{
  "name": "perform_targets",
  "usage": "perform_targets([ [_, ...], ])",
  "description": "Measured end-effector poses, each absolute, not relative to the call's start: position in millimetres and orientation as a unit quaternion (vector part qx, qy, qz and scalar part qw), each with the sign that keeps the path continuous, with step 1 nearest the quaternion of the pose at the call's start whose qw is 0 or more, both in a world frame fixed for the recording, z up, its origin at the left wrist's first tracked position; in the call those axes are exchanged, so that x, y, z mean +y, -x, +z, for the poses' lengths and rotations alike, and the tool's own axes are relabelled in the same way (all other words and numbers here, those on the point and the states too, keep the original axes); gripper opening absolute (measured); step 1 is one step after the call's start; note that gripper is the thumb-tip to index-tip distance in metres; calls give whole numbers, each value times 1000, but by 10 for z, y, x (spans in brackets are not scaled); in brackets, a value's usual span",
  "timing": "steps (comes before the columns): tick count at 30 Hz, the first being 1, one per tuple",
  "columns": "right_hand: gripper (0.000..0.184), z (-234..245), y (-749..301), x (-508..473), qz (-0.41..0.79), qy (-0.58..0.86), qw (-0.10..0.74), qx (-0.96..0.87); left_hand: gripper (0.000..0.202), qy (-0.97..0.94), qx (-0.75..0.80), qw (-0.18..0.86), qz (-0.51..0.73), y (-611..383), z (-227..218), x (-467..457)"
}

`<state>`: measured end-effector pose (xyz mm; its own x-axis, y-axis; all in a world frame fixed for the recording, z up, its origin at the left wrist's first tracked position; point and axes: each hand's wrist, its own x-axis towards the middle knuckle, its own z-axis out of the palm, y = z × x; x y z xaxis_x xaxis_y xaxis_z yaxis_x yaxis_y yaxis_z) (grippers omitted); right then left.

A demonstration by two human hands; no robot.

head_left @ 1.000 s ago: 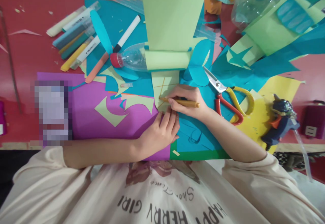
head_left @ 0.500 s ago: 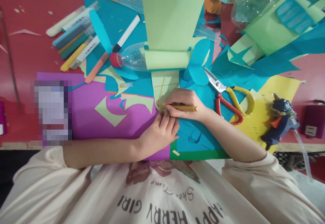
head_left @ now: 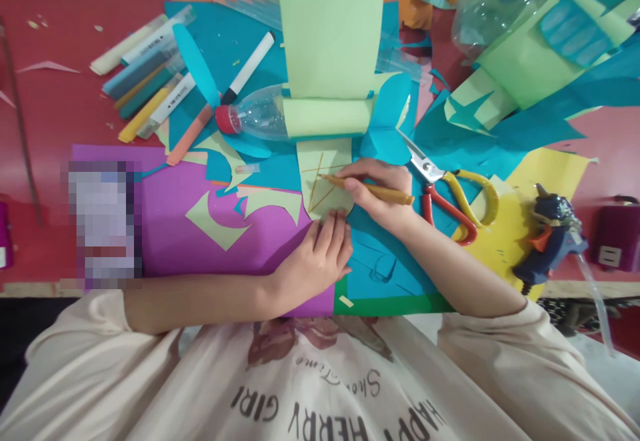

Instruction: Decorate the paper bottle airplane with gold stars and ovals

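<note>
My right hand [head_left: 383,191] is closed around a golden-brown marker [head_left: 387,193], its tip on a pale green paper wing [head_left: 320,154]. Brown lines forming part of a star show on that paper. My left hand [head_left: 327,248] lies flat, fingers stretched, fingertips on the wing's rounded lower end. Just above is a clear plastic bottle [head_left: 263,113] on its side, with a red cap [head_left: 227,119] and pale green paper wrapped round its body. Blue paper blades flank the cap, and blue paper tail pieces [head_left: 393,118] sit at the other end. A second wing [head_left: 330,28] reaches away from me.
Scissors [head_left: 435,178] with red and yellow handles lie at the right, near a glue gun [head_left: 550,241] on yellow paper. Several markers [head_left: 155,88] lie at the upper left. A blurred-out phone-like object [head_left: 105,221] rests on purple paper. Another paper-covered bottle [head_left: 530,61] is at the upper right.
My right hand has moved up and to the right with the marker. A new slanting brown line shows on the wing. My left hand stays almost in place.
</note>
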<state>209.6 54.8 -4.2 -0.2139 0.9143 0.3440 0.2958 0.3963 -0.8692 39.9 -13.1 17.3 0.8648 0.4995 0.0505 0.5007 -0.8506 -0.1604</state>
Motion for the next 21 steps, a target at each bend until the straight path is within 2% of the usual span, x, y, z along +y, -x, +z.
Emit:
perform_targets([
  [4,18,-99,-2078,542,351,508,456,-641,55,961,-260,94,-12,-395,162,-125],
  [7,19,-156,-2065,558,356,502,468,-634,56,962,-257,86,-15,-390,152,-128],
  [12,21,-184,-2072,584,354,508,443,-648,56,962,-259,90,-10,-391,159,-135],
  [21,11,-229,-2065,615,331,514,449,-652,55,963,-258,76,-6,-389,166,-135],
])
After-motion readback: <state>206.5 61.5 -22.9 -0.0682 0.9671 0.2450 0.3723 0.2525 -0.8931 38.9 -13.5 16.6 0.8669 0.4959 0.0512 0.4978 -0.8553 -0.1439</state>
